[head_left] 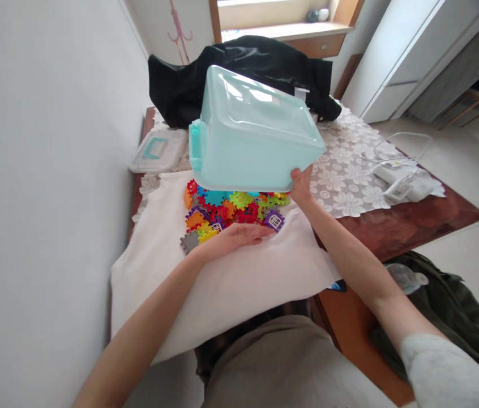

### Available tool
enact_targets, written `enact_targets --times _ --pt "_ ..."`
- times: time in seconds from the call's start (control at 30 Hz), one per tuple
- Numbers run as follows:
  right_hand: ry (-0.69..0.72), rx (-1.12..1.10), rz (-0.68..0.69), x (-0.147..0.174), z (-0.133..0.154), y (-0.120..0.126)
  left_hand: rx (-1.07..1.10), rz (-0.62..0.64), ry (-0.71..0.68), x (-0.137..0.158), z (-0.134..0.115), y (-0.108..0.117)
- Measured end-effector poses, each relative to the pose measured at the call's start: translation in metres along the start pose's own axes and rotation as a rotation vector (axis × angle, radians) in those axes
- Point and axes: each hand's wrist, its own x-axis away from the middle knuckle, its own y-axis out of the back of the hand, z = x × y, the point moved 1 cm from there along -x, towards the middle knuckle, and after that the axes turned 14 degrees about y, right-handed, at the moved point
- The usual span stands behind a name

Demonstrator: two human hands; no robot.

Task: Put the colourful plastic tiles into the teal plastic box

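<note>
My right hand (302, 184) grips the rim of a pale turquoise plastic storage box (260, 136), tipped over with its bottom facing up and away. Under its lower edge lies a heap of colourful toothed plastic building tiles (226, 211), some with window shapes. My left hand (239, 237) lies flat along the near side of the heap, fingers stretched out toward a purple window tile (274, 220). A white cloth (239, 289) is spread beneath the tiles. The inside of the box is hidden from me.
A clear lid (175, 148) with a turquoise handle lies at the back left by the wall. Behind the box is a black jacket (239, 54). A white cable and packet (405, 178) lie right on the lace tablecloth (341, 175). A plastic bottle (405, 277) rests lower right.
</note>
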Motion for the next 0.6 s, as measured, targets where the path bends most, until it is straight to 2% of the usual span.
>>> enact_targets --times 0.13,0.33,0.5,0.6 --pt "-0.004 -0.046 0.022 0.003 0.008 -0.006 -0.169 -0.070 -0.042 0.004 -0.008 -0.004" --pt "0.010 -0.118 0.117 0.008 0.014 -0.011 -0.242 -0.174 -0.137 0.006 -0.013 -0.003" --pt "0.030 -0.125 0.128 0.014 -0.002 -0.009 -0.308 -0.259 -0.161 0.005 -0.007 -0.002" --pt "0.049 -0.103 0.119 0.018 -0.013 -0.009 -0.368 -0.327 -0.222 0.003 -0.005 -0.001"
